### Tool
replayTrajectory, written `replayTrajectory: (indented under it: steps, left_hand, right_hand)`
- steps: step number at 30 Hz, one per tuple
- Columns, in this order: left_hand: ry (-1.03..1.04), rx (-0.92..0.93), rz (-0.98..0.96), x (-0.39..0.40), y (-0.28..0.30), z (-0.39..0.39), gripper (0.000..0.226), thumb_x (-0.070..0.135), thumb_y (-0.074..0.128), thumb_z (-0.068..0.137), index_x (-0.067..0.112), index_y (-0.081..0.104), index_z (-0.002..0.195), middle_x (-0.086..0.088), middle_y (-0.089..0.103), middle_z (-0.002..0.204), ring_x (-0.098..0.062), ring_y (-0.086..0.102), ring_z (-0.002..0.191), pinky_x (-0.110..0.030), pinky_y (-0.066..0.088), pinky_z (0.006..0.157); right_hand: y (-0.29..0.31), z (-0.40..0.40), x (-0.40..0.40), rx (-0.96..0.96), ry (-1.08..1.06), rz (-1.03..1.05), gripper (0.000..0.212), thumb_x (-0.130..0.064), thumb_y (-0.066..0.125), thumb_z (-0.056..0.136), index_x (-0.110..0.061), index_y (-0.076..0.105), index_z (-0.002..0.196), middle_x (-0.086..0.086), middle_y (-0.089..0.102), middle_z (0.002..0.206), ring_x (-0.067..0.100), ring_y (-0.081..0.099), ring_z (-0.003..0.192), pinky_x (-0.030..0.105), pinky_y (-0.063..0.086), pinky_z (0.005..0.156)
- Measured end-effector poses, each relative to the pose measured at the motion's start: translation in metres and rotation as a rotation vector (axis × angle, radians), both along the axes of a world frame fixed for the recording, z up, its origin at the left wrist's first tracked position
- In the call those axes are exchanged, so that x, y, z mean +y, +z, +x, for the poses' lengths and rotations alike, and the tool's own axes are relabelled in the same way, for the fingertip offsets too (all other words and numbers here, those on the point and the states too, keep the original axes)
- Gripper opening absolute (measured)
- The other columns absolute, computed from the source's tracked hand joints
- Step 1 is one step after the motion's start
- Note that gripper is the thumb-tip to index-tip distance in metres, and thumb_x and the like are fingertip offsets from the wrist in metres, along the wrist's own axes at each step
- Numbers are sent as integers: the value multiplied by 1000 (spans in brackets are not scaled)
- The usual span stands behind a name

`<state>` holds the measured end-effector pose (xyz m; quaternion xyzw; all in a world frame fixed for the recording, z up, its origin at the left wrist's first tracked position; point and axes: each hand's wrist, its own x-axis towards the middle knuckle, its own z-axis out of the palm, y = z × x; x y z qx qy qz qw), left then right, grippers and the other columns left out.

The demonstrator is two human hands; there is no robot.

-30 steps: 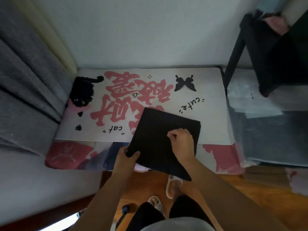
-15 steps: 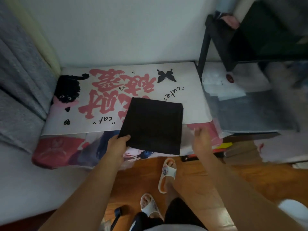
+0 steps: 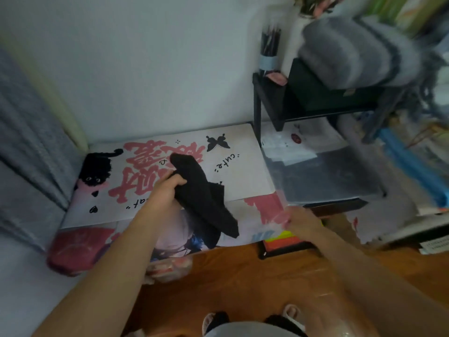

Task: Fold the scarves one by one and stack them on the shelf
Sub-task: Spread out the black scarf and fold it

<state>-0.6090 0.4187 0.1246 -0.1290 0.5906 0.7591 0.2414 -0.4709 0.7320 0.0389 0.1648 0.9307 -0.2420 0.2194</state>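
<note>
While the left hand [image 3: 167, 190] has its grip clamped round the folded black scarf [image 3: 204, 198], lifted just above the printed counter [image 3: 245, 171], best to support it w/ the right hand [image 3: 301, 221], which hangs relaxed & empty nearby, so the fold holds en route to the shelf [image 3: 269, 98]. Scarf's long axis runs diagonal, far-left to near-right, near end drooping.
</note>
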Motion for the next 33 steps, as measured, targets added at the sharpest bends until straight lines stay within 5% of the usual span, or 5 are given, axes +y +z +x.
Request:
replayTrajectory:
  steps: [6,10,17,25,33]
  left_hand:
    - [-279,165,-127,35,93,18,27,-4,58,79,15,62,98,-9,70,95,-18,70,82,-28,55,61]
    - [-484,235,-110,64,153,38,16,1,57,75,15,49,75,-5,57,75,-16,60,66,-24,49,54]
    - [-464,353,-36,85,198,72,17,0,59,81,13,47,79,-8,57,79,-19,60,70,-27,52,57]
    - [-75,324,57,159,104,92,24,4,65,88,8,65,112,-18,68,111,-29,67,101,-34,59,77]
    - [-371,627,-413,235,155,69,14,25,58,102,35,68,104,-2,71,105,-31,66,105,-55,58,88]
  right_hand:
    - [108,-42,31,22,252,-309,95,-9,72,90,-38,14,158,-9,6,165,18,16,151,26,28,112]
    - [169,-53,43,245,64,-813,112,-28,82,82,-43,0,157,-14,17,162,12,26,146,39,30,119]
    - [186,-17,71,236,-99,-1346,35,-2,61,94,-4,59,129,12,70,123,28,65,117,35,54,93]
    - [170,9,129,395,-262,-1091,25,-15,64,95,-16,65,119,4,74,114,23,70,108,44,52,100]
    - [202,24,212,751,-172,-592,44,-34,55,100,-25,46,142,-9,58,137,4,54,126,31,46,107]
